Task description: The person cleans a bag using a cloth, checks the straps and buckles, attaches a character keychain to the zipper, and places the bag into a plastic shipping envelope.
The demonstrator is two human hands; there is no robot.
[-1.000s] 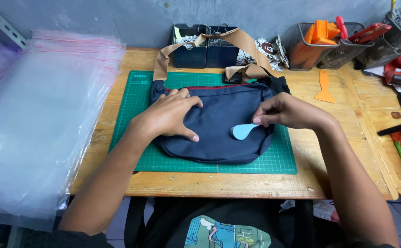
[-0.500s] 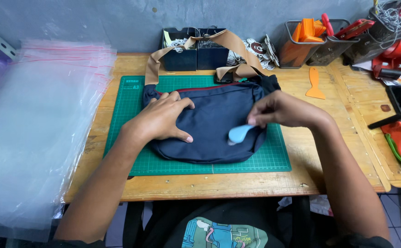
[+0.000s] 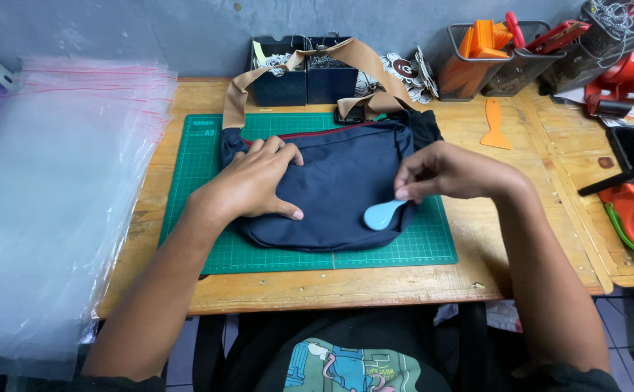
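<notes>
left hand (image 3: 255, 181) flat on navy bag (image 3: 335, 192), frame centre | right hand (image 3: 444, 173) pinches light-blue tag (image 3: 382, 214) at bag's right edge | bag on green cutting mat (image 3: 418, 243) | clear plastic bags (image 3: 48, 196) stacked far left | orange scraper (image 3: 494, 125) upper right

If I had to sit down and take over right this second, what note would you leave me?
Left hand: flat, palm down, pressing the navy bag; holds nothing.
Right hand: fingers pinch the handle of a small light-blue tool, whose rounded end lies on the bag's lower right.
Bag: flat on the green mat, tan strap looped back over the dark boxes.
Nearby: clear plastic bags stacked at left, orange scraper on the table at right.
Done: bag laid out flat and held down.
Left: work with the blue tool is in hand; how far along, I can't tell.
</notes>
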